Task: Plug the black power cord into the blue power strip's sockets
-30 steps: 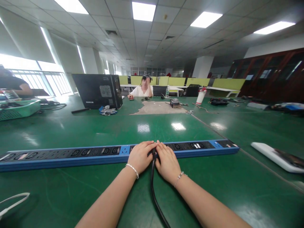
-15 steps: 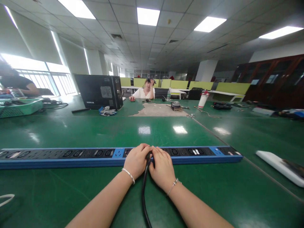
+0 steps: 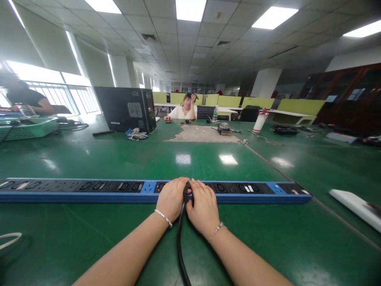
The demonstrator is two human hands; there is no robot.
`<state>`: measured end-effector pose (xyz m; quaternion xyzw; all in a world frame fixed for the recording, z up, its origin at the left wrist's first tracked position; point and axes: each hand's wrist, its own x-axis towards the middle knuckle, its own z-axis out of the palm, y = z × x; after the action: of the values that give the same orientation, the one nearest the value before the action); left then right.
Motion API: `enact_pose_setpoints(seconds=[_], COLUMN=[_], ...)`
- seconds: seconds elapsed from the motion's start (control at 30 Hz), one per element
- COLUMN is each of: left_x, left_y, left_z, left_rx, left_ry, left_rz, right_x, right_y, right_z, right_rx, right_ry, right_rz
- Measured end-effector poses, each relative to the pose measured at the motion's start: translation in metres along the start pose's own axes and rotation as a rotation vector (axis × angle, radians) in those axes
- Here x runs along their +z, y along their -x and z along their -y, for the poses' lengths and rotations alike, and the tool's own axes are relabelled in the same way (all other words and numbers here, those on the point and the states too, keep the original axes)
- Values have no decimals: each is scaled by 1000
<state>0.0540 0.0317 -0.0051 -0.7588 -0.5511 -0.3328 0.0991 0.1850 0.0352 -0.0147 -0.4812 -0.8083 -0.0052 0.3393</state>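
Note:
A long blue power strip (image 3: pixel 119 197) with black and blue socket panels lies across the green table. Over its middle, my left hand (image 3: pixel 172 198) and my right hand (image 3: pixel 204 204) meet at the fingertips. Between them is the plug end of a black power cord (image 3: pixel 180 238), which runs down toward me. The left hand's fingers close on the plug from the left. My right hand curls around the other side of it, its fingers resting over the strip. The plug's front and the socket below it are hidden by my fingers.
A black computer case (image 3: pixel 123 109) and gloves (image 3: pixel 137 134) stand at the back left, near a green basket (image 3: pixel 38 129). A white bottle (image 3: pixel 260 121) is farther right, and a white flat object (image 3: pixel 357 206) lies at the right. One person sits opposite, another at the left.
The view has tilted down and shifted a little. Both hands stay at the same spot on the strip, around the plug, with only slight finger movement.

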Motion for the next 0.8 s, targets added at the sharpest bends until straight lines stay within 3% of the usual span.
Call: enact_pose_setpoints(seconds=[0.23, 0.4, 0.5, 0.57, 0.7, 0.8], left_x=[3, -16, -37, -50, -71, -82], left_y=[-1, -19, -20, -11, 16, 30], left_z=[1, -7, -2, 15, 68, 96], left_rx=[14, -176, -131, -143, -368, -435], left_ry=[7, 102, 93, 62, 88, 195], left_rz=[-57, -375, -300, -229, -192, -131], right_x=[1, 1, 1, 1, 0, 0], right_y=[-1, 0, 0, 0, -1, -1], right_z=[-1, -1, -1, -1, 0, 0], right_rx=[-6, -27, -26, -20, -20, -13], right_ry=[4, 20, 17, 11, 3, 4], right_rz=[5, 10, 7, 8, 11, 5])
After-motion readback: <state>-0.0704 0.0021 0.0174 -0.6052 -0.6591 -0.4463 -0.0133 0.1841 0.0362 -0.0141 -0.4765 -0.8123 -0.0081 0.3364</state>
